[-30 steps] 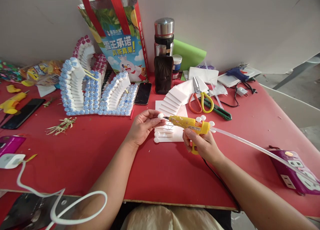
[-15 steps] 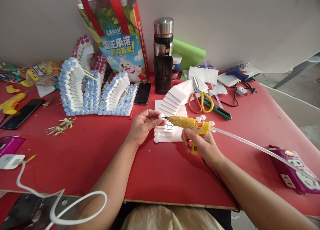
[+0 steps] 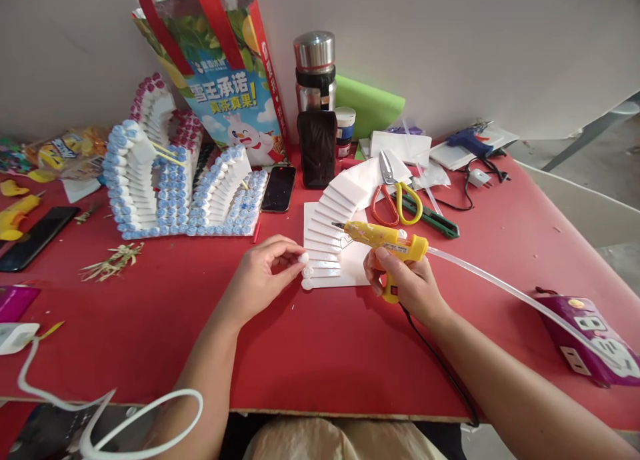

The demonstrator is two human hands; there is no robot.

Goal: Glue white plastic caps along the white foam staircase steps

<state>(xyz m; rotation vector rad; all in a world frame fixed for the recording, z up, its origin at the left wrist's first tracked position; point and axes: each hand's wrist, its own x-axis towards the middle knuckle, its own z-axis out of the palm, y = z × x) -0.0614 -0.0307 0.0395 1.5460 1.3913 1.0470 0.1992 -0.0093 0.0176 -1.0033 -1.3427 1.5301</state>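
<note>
Between thumb and fingertips, my left hand (image 3: 265, 277) pinches a small white rosette (image 3: 303, 257) at the left edge of a fanned white stepped model (image 3: 325, 240). Two similar rosettes (image 3: 307, 281) sit on the model's near left corner. My right hand (image 3: 405, 280) is wrapped around the handle of a yellow glue gun (image 3: 387, 239), its metal nozzle pointing left over the steps. A long clear glue stick (image 3: 480, 270) sticks out of the gun's back. Part of the model's base is hidden behind the gun and my right hand.
Scissors (image 3: 394, 193) and a green utility knife (image 3: 435, 220) lie behind the glue gun. Finished blue-and-white stepped models (image 3: 173, 200) stand at left, near a shopping bag (image 3: 235, 93) and a steel flask (image 3: 315, 67). A purple power strip (image 3: 575, 333) lies at right.
My left hand has moved left and down, away from the nozzle, carrying the rosette to the model's left edge. The glue gun has shifted slightly right. The view has turned a little.
</note>
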